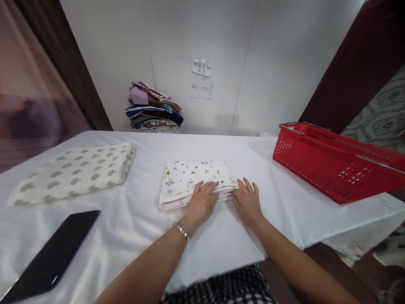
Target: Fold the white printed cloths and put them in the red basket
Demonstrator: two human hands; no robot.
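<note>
Cloth [190, 175], folded, lies partly under the left hand [202, 200] and against the right hand [248, 202]; whether either grips it, I cannot tell.

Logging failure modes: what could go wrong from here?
The folded cloth shows several stacked layers at its near edge; they might slip out of line if the left hand and right hand move unevenly. The white tablecloth is wrinkled, so it could bunch up.
</note>
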